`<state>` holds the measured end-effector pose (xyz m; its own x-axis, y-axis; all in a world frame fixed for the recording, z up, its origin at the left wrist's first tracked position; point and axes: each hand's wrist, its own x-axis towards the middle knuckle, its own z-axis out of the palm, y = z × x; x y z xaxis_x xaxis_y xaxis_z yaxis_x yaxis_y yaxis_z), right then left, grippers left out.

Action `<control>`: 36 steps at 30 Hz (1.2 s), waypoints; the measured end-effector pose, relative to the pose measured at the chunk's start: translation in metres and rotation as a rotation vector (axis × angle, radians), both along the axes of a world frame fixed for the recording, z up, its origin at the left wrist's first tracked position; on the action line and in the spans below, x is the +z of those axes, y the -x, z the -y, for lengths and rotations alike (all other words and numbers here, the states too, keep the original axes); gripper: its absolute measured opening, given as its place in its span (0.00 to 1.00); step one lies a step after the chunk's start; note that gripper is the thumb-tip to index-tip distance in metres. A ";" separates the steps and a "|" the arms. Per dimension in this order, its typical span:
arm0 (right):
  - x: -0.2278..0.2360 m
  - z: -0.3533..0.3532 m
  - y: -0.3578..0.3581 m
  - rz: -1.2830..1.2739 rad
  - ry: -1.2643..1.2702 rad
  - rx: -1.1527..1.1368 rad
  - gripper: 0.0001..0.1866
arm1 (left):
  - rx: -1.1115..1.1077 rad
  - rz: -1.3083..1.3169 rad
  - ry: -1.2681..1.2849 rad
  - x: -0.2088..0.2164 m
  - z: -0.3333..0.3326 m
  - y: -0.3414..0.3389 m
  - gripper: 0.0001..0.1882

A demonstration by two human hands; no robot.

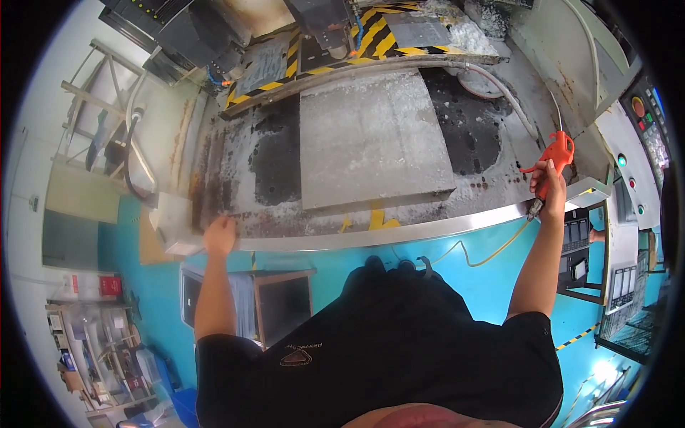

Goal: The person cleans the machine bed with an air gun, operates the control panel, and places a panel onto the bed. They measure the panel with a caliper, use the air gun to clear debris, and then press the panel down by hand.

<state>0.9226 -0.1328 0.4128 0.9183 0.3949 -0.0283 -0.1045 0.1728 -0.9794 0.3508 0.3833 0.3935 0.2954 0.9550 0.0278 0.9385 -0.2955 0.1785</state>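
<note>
My right hand [551, 191] is wrapped around an orange air blow gun [560, 153] at the right end of the machine's front edge. The gun's thin nozzle points up toward the far side, and a yellow hose [492, 262] runs from its lower end. On the left, my left hand [220, 235] is closed at the corner of the metal front rim [321, 241]; whether anything is inside its fingers is hidden. Between my hands, beyond the rim, a large grey rectangular block [371, 135] lies on the machine bed, speckled with whitish residue.
Black-and-yellow striped tape [378, 36] marks a ledge behind the block. Dark machine heads [321, 25] hang above. A pale hose [510, 93] curves at the back right. A control panel [638, 135] stands at right. Below the rim is an open-fronted cabinet [282, 303] on the blue floor.
</note>
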 end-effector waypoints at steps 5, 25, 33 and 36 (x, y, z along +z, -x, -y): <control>-0.001 0.000 0.000 -0.013 0.000 -0.004 0.21 | 0.003 -0.010 -0.007 0.002 0.002 -0.002 0.18; -0.004 0.001 -0.001 0.005 -0.011 0.000 0.21 | 0.033 0.036 -0.046 -0.010 -0.007 0.008 0.17; -0.001 -0.001 0.001 0.005 0.007 -0.001 0.20 | 0.031 0.028 -0.055 -0.008 -0.006 0.006 0.17; -0.001 -0.002 0.002 0.004 0.010 -0.013 0.20 | 0.034 0.041 -0.058 -0.007 -0.003 0.005 0.17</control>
<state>0.9207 -0.1310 0.4118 0.9236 0.3823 -0.0290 -0.0987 0.1642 -0.9815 0.3455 0.3867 0.3862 0.2602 0.9609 0.0946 0.9405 -0.2744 0.2003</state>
